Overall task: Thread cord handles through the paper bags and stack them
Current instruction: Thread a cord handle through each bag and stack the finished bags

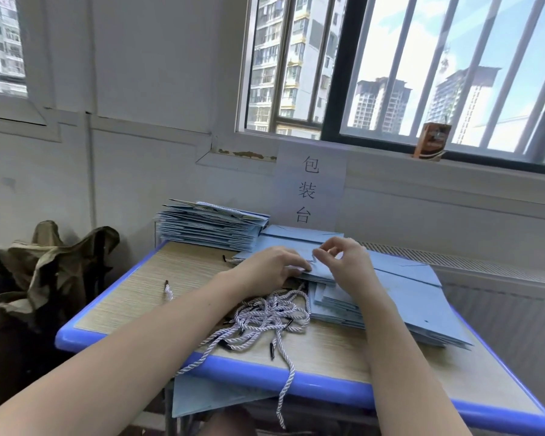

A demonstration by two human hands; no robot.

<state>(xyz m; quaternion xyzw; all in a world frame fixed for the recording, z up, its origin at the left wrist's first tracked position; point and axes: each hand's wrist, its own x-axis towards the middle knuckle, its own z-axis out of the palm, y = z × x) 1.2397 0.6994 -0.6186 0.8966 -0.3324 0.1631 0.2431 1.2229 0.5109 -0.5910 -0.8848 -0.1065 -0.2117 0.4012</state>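
- While loose cords (266,313) lay tangled near the tabletop's front edge, one trailing over the blue rim (265,377), both hands worked just beyond them.
- The left hand (269,267) lay flat with fingers extended, pressing the near edge of the top paper bag (299,247) on the unthreaded pile (406,303) at the right side.
- The right hand (343,262), nearer the hole, pinched a cord end (312,258) between thumb and forefinger directly above that edge; the bag's long axis ran left to right, so the cord likely had to pass downward.
- Finished bags (208,226), handles fitted, stood stacked at the far left corner.
- A paper sign (309,190) hung on the wall behind.
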